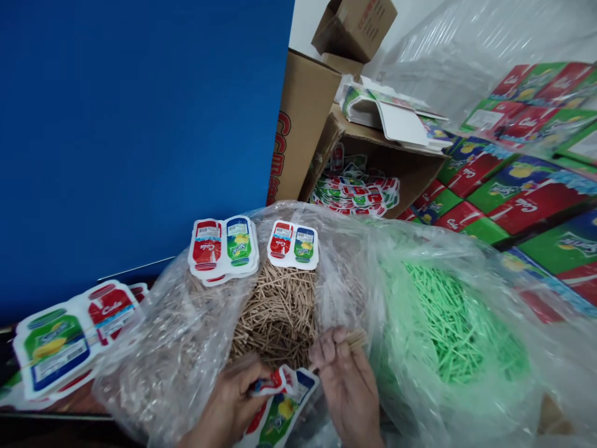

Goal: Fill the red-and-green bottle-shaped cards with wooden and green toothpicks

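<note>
My left hand [237, 389] is closed on a printed cola-and-lemon-drink packet [283, 412], which is bent near its edge. Close to it, my right hand [342, 376] is closed around several thin brown sticks [357, 340], its fingertips near the packet's top edge. Both hands are over a clear plastic bag of brown paper-like sticks [280, 305]. On top of that bag rest a small stack of the same packets [222, 250] and another packet [293, 245]. Exactly what the left fingers pinch is partly hidden.
More packets [60, 354] lie at the left. To the right is a bag of green sticks [448, 323]. Behind stand an open carton [420, 171] holding many packets, printed drink boxes [527, 193], and a blue panel [135, 124].
</note>
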`<state>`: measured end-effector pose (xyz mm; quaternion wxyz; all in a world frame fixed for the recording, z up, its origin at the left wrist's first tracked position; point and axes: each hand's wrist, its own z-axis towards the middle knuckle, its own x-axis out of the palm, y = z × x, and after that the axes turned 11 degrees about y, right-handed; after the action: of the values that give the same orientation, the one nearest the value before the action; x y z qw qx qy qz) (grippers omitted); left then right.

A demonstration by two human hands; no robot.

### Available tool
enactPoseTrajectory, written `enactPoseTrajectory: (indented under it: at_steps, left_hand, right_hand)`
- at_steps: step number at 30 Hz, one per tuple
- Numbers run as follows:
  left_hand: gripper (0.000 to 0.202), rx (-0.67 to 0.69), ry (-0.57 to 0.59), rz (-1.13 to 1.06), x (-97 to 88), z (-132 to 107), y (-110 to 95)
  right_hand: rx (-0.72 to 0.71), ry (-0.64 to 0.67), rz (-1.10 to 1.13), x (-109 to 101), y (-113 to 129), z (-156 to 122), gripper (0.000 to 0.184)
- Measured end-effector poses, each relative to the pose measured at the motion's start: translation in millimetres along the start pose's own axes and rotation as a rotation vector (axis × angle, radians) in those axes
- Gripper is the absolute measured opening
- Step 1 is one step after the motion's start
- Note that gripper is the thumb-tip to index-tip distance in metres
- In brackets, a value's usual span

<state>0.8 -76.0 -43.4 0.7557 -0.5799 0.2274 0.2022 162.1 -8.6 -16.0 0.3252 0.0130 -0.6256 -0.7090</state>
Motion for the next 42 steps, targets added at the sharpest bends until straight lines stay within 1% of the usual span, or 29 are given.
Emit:
enactPoseTrajectory:
  at_steps: [2, 4, 7, 9, 11, 14, 15, 17, 20, 21, 22, 24, 25, 26, 28, 29, 30, 32, 33, 34, 36, 39, 40, 41, 42]
  left_hand:
    - [0.034, -0.003, 0.000, -0.005, 1.5, 0.7, 0.4]
    - [0.032, -0.010, 0.000, -0.022, 2.7, 1.0, 0.4]
    - [0.029, -0.021, -0.019, -0.061, 3.9, 0.6, 0.3]
    - [0.025, -0.039, -0.022, -0.098, 4.8, -0.3, 1.3]
    - [0.020, -0.051, -0.015, -0.136, 5.5, -1.5, 3.2]
    - [0.016, -0.066, -0.008, -0.178, 3.8, -2.6, 5.1]
    - [0.015, -0.069, -0.007, -0.188, 2.2, -2.8, 4.9]
    - [0.014, -0.067, 0.019, -0.215, -2.0, -3.6, 3.2]
    - [0.023, -0.061, 0.122, -0.267, -8.0, -6.5, -1.3]
    - [0.026, -0.076, 0.149, -0.277, -9.1, -7.6, -2.8]
    - [0.028, -0.096, 0.166, -0.281, -9.7, -8.7, -4.2]
    - [0.028, -0.135, 0.186, -0.287, -9.4, -9.8, -6.4]
    - [0.028, -0.147, 0.188, -0.297, -8.6, -9.8, -7.0]
    - [0.029, -0.150, 0.188, -0.314, -7.7, -9.5, -7.2]
    - [0.031, -0.152, 0.170, -0.361, -5.6, -8.9, -6.2]
    - [0.032, -0.161, 0.157, -0.385, -4.6, -8.8, -5.1]
    - [0.033, -0.173, 0.148, -0.406, -3.7, -8.9, -3.9]
    - [0.032, -0.206, 0.145, -0.427, -3.0, -9.7, -1.6]
    - [0.032, -0.216, 0.141, -0.423, -3.1, -9.9, -1.0]
    - [0.033, -0.217, 0.139, -0.410, -3.6, -9.8, -1.1]
    - [0.033, -0.184, 0.152, -0.368, -5.1, -8.4, -2.6]
    - [0.032, -0.146, 0.178, -0.359, -6.0, -5.0, -6.3]
    - [0.033, -0.171, 0.172, -0.389, -5.2, -4.1, -7.2]
    - [0.035, -0.223, 0.142, -0.449, -3.8, -3.5, -7.8]
    - [0.038, -0.297, 0.097, -0.540, -1.9, -2.9, -8.3]
  right_hand:
    - [0.082, -0.045, 0.095, 10.7, 1.5, 2.9, 0.019]
    - [0.174, -0.055, 0.097, 16.8, -1.5, 3.2, 0.025]
    - [0.252, -0.027, 0.016, 19.1, -10.5, -1.7, 0.030]
    - [0.254, 0.043, -0.092, 19.5, -15.4, -7.1, 0.031]
    - [0.235, 0.113, -0.267, 20.9, -17.6, -12.4, 0.033]
    - [0.205, 0.171, -0.539, 22.6, -16.3, -17.1, 0.033]
    - [0.197, 0.192, -0.593, 22.1, -15.1, -17.5, 0.031]
    - [0.159, 0.283, -0.654, 19.0, -11.9, -17.1, 0.025]
    - [0.090, 0.431, -0.730, 12.2, -6.1, -17.6, 0.021]
    - [0.092, 0.439, -0.749, 10.4, -4.2, -18.6, 0.025]
    - [0.098, 0.418, -0.761, 8.9, -2.3, -20.1, 0.032]
    - [0.077, 0.323, -0.796, 6.9, 1.2, -23.0, 0.049]
    - [0.038, 0.296, -0.836, 6.0, 3.0, -23.9, 0.054]
    - [-0.019, 0.330, -0.893, 4.9, 4.9, -24.0, 0.056]
    - [-0.127, 0.523, -1.028, 1.9, 9.1, -21.8, 0.059]
    - [-0.165, 0.606, -1.082, 0.1, 11.3, -19.8, 0.059]
    - [-0.195, 0.645, -1.116, -1.6, 13.5, -17.7, 0.058]
    - [-0.233, 0.618, -1.136, -3.6, 17.5, -13.6, 0.051]
    - [-0.240, 0.594, -1.139, -3.3, 19.3, -11.9, 0.047]
    - [-0.237, 0.596, -1.144, -2.0, 20.9, -10.3, 0.043]
    - [-0.185, 0.629, -1.151, 2.5, 24.1, -7.6, 0.031]
    - [-0.049, 0.647, -1.122, 6.4, 28.3, -5.1, 0.017]
    - [-0.029, 0.651, -1.096, 4.9, 29.0, -5.2, 0.016]
    - [-0.019, 0.629, -1.064, 1.7, 29.0, -5.9, 0.018]
    - [-0.010, 0.564, -1.027, -2.9, 28.1, -7.2, 0.023]
